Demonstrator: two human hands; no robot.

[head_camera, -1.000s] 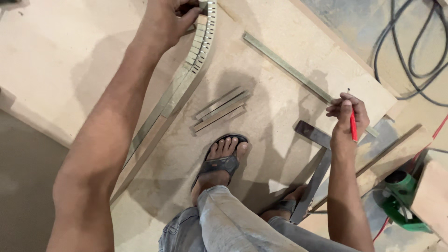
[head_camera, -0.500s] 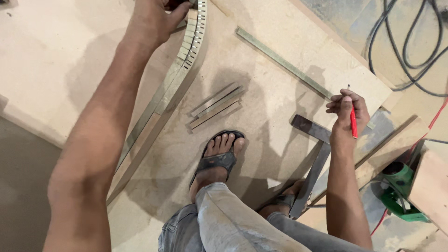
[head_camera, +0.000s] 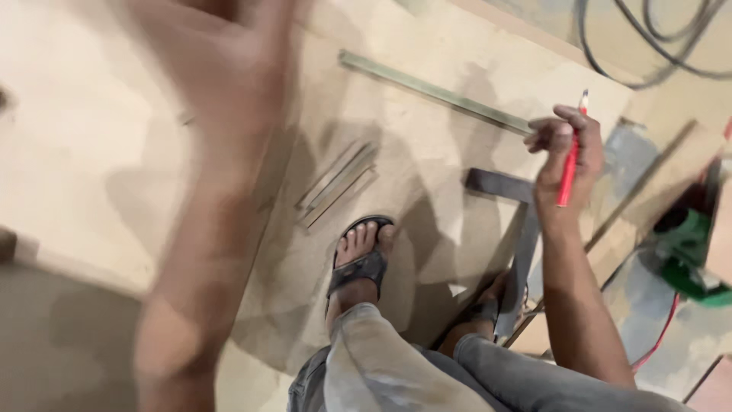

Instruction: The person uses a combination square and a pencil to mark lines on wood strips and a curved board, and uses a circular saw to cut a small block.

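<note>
1. Nearest to the camera I see the person's knees in grey jeans and a foot in a dark sandal (head_camera: 361, 255) that stands on a large pale board (head_camera: 427, 198) on the floor.
2. The right hand (head_camera: 566, 149) is closed around a red pencil (head_camera: 568, 172). The pencil stands almost upright, with its tip above the fingers and its lower end in front of the wrist.
3. I judge the pencil to be light and stiff, with a smooth painted body, and its point can break. The good place to hold it is the middle to lower part of the shaft, as the fingers do now, away from the tip.
4. Just beside this hand, on the board, lies a dark metal square (head_camera: 518, 229). One blade runs towards the second foot.
5. In front of the sandal lies a small bundle of thin strips (head_camera: 338, 183), close together. They look light and a little flexible.
6. The left hand (head_camera: 229, 69) is strongly blurred, raised over the left part of the board. I cannot tell if it is open or if it holds something.
7. Farther away, a long narrow strip (head_camera: 435, 91) lies across the board.
8. At the right edge stands a green power tool (head_camera: 686, 255), and black cables (head_camera: 648, 46) lie at the top.
</note>
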